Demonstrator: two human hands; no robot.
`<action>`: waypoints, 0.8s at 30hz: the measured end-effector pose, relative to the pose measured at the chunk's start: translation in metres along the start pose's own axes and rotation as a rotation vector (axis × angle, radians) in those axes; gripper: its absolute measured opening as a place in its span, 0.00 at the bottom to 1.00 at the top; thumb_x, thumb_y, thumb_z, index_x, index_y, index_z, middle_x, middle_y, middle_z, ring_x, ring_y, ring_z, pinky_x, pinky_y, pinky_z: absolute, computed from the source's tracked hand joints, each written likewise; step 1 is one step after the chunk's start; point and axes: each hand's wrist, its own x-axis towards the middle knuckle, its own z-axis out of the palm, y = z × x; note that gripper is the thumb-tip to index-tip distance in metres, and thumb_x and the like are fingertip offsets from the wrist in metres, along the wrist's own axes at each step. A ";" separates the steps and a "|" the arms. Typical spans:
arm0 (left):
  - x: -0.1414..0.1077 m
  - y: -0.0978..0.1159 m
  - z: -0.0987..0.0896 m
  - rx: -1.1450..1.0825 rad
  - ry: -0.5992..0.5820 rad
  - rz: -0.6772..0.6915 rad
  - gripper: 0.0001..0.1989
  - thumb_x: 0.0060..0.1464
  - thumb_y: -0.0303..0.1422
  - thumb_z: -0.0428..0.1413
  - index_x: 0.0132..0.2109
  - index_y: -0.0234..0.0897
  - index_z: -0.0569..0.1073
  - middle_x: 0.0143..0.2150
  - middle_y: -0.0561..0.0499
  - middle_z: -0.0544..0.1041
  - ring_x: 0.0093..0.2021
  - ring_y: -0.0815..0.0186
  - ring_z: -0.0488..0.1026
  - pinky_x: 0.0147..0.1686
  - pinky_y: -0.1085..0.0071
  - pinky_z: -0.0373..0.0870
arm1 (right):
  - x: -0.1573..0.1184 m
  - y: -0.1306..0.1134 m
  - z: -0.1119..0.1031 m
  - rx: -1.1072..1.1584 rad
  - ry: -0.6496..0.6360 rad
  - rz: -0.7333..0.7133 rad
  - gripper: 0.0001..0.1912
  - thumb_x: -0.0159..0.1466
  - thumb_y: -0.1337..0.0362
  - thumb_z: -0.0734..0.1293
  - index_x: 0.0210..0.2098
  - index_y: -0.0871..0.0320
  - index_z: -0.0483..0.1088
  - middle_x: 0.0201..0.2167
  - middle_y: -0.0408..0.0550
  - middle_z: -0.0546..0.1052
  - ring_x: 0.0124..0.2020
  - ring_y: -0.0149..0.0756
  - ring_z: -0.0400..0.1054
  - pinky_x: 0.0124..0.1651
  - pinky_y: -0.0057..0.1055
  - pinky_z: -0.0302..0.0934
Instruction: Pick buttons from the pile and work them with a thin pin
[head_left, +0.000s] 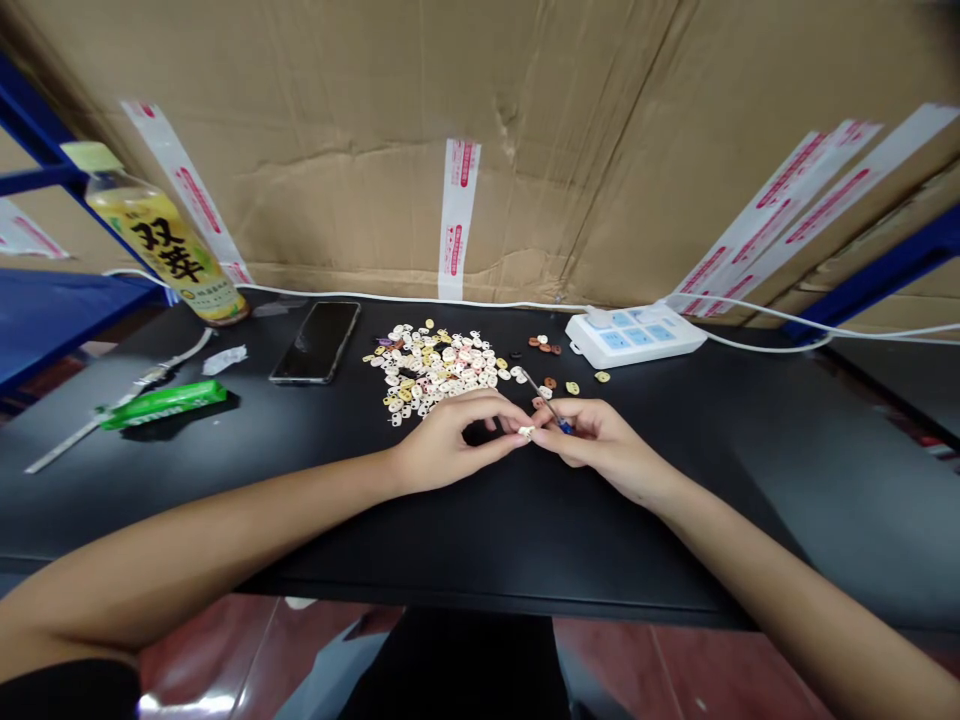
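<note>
The left hand (450, 440) pinches a small pale piece (526, 433) over the black table (465, 550), near a pile of little pieces (442, 370). The right hand (611, 450) is curled around a thin tool (565, 427) with a blue part, its fingertips close by the pale piece. It looks like careful fingertip work, so moving on calls for a steady pinch and small, soft moves.

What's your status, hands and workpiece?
Both hands meeting at small pale piece, fingers on it. Right also holds blue-handled tool. Button-like pile just beyond.
</note>
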 end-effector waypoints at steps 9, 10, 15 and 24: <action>-0.001 -0.004 0.000 0.024 -0.125 -0.098 0.08 0.58 0.33 0.57 0.43 0.34 0.75 0.37 0.50 0.76 0.37 0.70 0.73 0.41 0.71 0.69 | 0.003 0.003 -0.004 0.024 0.108 0.007 0.18 0.62 0.51 0.68 0.36 0.62 0.73 0.21 0.38 0.58 0.18 0.20 0.45 0.20 0.26 0.37; -0.002 -0.004 0.000 0.063 -0.159 -0.086 0.08 0.59 0.34 0.57 0.43 0.34 0.75 0.37 0.50 0.76 0.37 0.70 0.73 0.42 0.71 0.69 | 0.004 0.003 -0.005 0.054 0.138 0.014 0.18 0.61 0.51 0.68 0.36 0.62 0.73 0.21 0.37 0.58 0.18 0.20 0.45 0.20 0.26 0.37; -0.004 -0.007 0.000 0.351 -0.217 -0.040 0.09 0.62 0.33 0.53 0.46 0.38 0.75 0.40 0.50 0.75 0.41 0.67 0.72 0.46 0.67 0.67 | 0.006 0.006 -0.008 0.137 0.203 0.035 0.19 0.60 0.51 0.69 0.37 0.63 0.73 0.20 0.37 0.58 0.18 0.21 0.44 0.20 0.26 0.37; -0.008 0.001 0.002 0.445 -0.414 0.178 0.15 0.64 0.32 0.47 0.54 0.39 0.72 0.54 0.47 0.74 0.56 0.61 0.68 0.57 0.63 0.63 | 0.019 0.012 -0.044 -0.539 0.508 -0.115 0.14 0.59 0.54 0.67 0.34 0.60 0.74 0.18 0.39 0.62 0.20 0.27 0.52 0.26 0.29 0.49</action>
